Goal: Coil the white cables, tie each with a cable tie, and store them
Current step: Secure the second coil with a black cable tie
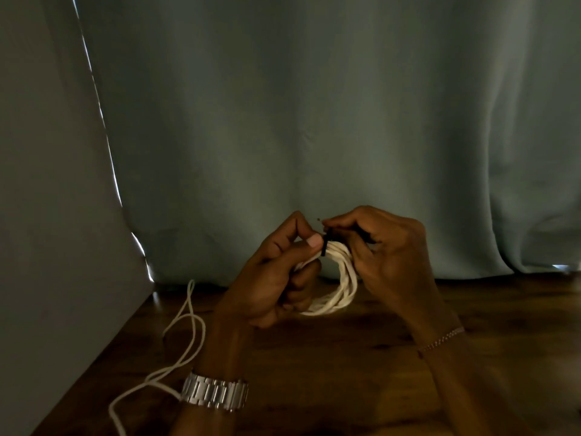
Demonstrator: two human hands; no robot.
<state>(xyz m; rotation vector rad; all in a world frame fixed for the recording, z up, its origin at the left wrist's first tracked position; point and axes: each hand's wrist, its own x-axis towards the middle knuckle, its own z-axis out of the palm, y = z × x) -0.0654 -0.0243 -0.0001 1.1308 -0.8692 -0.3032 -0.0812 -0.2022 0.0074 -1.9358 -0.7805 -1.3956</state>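
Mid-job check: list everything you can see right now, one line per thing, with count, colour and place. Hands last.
coiled cable: one, white, held up above the table between both hands.
cable tie: one, black, wrapped round the top of the coil.
loose cable: white, count of strands unclear, trailing over the table's left side.
table: one, dark brown wood, across the bottom.
curtain: grey-green, hanging behind the table.
wall: pale, on the left.
watch: one, silver, on the left wrist.
bracelet: one, thin chain, on the right wrist.
left hand: grips the coil, thumb beside the tie.
right hand: pinches the tie's free end.
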